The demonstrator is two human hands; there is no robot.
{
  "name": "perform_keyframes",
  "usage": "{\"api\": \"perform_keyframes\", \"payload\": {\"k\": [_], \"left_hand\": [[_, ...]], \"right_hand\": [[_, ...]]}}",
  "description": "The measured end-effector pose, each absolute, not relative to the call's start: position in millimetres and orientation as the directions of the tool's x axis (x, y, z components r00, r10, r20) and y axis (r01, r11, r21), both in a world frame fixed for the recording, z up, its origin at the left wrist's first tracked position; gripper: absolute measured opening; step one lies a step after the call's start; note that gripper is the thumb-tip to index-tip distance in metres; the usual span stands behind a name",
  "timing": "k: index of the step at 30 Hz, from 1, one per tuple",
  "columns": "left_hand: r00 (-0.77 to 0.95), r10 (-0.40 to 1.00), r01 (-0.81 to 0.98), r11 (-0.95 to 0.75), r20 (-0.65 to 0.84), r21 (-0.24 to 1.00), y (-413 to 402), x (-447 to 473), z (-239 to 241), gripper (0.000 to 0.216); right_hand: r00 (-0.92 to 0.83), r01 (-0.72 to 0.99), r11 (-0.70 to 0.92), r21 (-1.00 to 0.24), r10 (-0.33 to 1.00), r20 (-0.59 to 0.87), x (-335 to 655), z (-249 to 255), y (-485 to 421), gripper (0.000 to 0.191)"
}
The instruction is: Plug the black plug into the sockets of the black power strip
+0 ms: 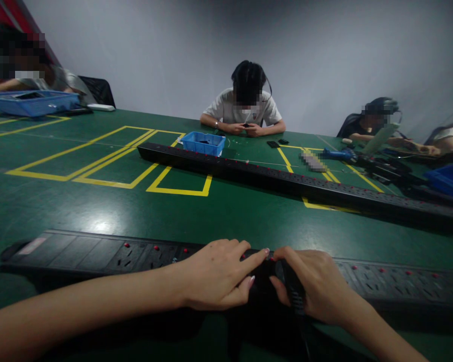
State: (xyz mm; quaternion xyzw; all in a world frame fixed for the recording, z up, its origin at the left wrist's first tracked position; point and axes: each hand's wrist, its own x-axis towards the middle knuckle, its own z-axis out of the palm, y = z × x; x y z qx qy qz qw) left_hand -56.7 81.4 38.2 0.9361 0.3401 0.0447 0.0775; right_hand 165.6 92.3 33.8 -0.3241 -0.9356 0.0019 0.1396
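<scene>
A long black power strip (100, 251) lies along the near side of the green tabletop (116, 213), its red dots (156, 248) running beside the sockets. The left hand (220, 274) rests over its middle, forefinger stretched toward the right hand; I can't tell whether it is gripping anything. The right hand (312, 284) has thumb and fingers around a black plug (280, 274) held at the strip, its ribbed cord (297, 299) trailing down toward the near edge; whether the prongs are seated is hidden from me. Farther back, a second black strip (249, 173) lies at a slant across yellow tape lines (177, 192), a small blue bin (203, 150) just behind it. Across from us, a co-worker in a pale shirt (222, 106) bends over a small dark object (246, 125) between both hands.
</scene>
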Motion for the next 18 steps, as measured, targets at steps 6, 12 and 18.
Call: {"api": "perform_keyframes", "payload": {"k": [6,12,18], "left_hand": [[0.762,0.646,0.632,-0.754,0.031,0.180,80.4,-57.4,38.4,0.049],[0.766,0.641,0.627,-0.761,0.045,0.168,80.9,-57.0,37.7,0.050],[0.767,0.639,0.622,-0.763,0.057,0.173,81.4,-57.5,36.4,0.050]], "right_hand": [[-0.740,0.615,0.781,-0.112,0.620,0.261,165.0,34.9,92.7,0.022],[-0.741,0.617,0.779,-0.116,0.624,0.247,164.7,34.6,92.2,0.020],[-0.733,0.626,0.774,-0.097,0.626,0.266,165.7,33.2,92.0,0.020]]}}
